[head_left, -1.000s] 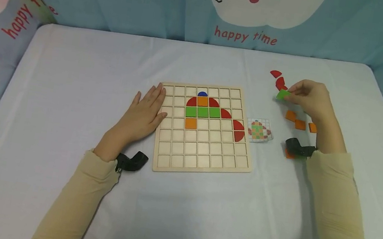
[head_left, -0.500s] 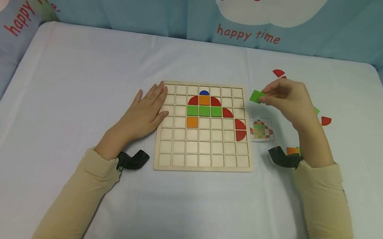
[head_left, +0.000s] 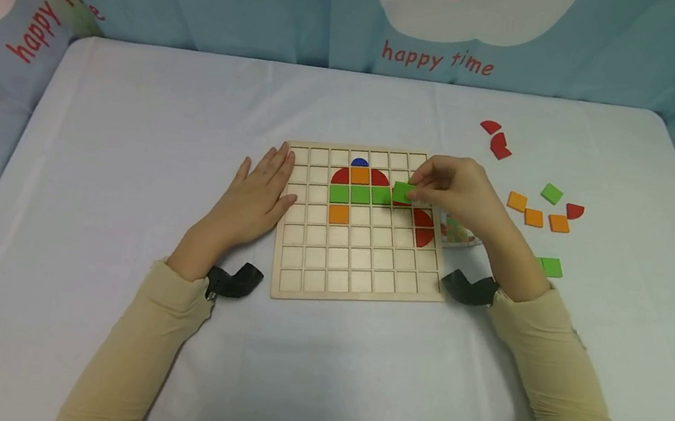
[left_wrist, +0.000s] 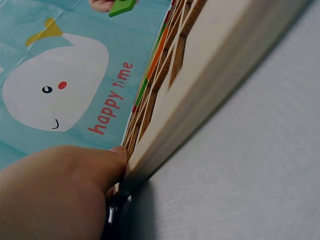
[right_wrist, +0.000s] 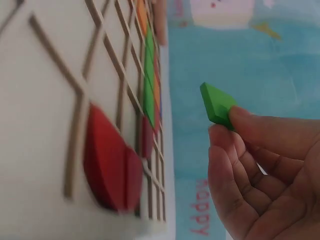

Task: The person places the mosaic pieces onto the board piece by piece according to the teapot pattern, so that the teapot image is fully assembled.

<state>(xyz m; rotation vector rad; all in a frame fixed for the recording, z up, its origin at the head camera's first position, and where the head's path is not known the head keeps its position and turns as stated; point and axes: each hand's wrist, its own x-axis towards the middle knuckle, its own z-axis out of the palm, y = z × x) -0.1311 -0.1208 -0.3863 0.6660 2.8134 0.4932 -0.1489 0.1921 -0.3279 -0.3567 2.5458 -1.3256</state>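
My right hand (head_left: pixel 461 189) pinches a green square tile (head_left: pixel 402 192) between thumb and fingertips, above the right part of the wooden grid board (head_left: pixel 356 302). In the right wrist view the green tile (right_wrist: pixel 218 104) is raised off the board. Flat along the board's left edge rests my left hand (head_left: pixel 243 204), fingers straight and slightly spread. Set in the grid are a row of green tiles (head_left: pixel 360 194), orange squares (head_left: pixel 339 214), red quarter-round pieces (head_left: pixel 422 228) and a blue piece (head_left: pixel 360 162). The held tile partly covers one red piece.
A small printed pattern card (head_left: pixel 459 236) lies right of the board, partly hidden by my right hand. Loose orange tiles (head_left: pixel 533 218), green tiles (head_left: pixel 552 194) and red pieces (head_left: pixel 499 147) lie farther right. A patterned blue curtain (head_left: pixel 244 0) borders the table's back.
My right hand has carried the green tile leftward from the loose pieces to over the board, uncovering the orange tiles. The left hand has stayed at the board's edge.
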